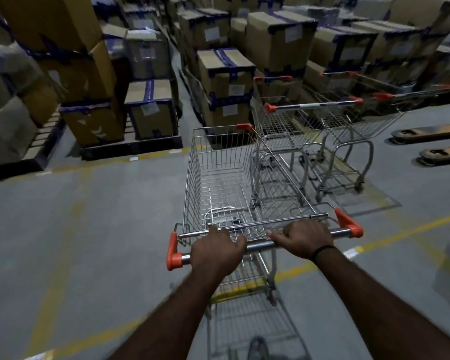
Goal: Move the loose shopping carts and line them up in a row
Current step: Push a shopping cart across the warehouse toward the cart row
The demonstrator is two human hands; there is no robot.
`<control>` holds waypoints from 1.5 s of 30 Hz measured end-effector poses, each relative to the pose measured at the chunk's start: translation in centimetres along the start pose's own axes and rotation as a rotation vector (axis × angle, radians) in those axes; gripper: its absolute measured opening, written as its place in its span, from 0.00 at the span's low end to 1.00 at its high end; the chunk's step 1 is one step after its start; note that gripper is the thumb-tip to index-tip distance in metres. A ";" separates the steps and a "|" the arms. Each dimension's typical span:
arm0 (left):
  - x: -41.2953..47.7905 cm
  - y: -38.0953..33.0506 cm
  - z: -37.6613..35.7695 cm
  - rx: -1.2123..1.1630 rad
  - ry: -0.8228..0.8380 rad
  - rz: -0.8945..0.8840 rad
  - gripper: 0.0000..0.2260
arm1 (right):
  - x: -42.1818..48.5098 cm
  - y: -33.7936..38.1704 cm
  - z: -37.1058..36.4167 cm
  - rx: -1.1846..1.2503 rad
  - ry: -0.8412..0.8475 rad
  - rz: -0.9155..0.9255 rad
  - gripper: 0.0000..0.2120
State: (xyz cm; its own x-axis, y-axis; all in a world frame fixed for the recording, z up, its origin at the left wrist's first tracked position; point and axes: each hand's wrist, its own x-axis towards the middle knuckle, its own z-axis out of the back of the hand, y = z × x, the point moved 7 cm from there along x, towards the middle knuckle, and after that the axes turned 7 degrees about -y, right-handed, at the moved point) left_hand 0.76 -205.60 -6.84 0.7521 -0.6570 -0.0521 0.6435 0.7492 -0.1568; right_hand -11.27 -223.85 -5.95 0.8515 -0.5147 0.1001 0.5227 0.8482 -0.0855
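The left hand (217, 249) and right hand (303, 240) are both wrapped around the handle bar (260, 246) of the empty shopping cart (218, 162), probably to steer it beside the parked carts (312, 106) just ahead and to their right.

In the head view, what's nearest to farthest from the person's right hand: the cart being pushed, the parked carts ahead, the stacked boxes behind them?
1. Pushed cart: the right hand grips its handle.
2. Parked carts: ahead, slightly right.
3. Stacked boxes: farthest, behind those carts.
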 end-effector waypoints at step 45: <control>48.4 10.2 3.1 0.001 0.006 0.018 0.35 | 49.6 2.2 -6.5 0.075 0.141 0.002 0.39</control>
State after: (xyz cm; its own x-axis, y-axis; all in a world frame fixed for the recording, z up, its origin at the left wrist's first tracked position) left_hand 44.18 -229.45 -7.87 0.7628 -0.6438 -0.0606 0.6300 0.7610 -0.1549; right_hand 32.36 -248.37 -7.65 0.8525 -0.5212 -0.0411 0.5212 0.8534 -0.0108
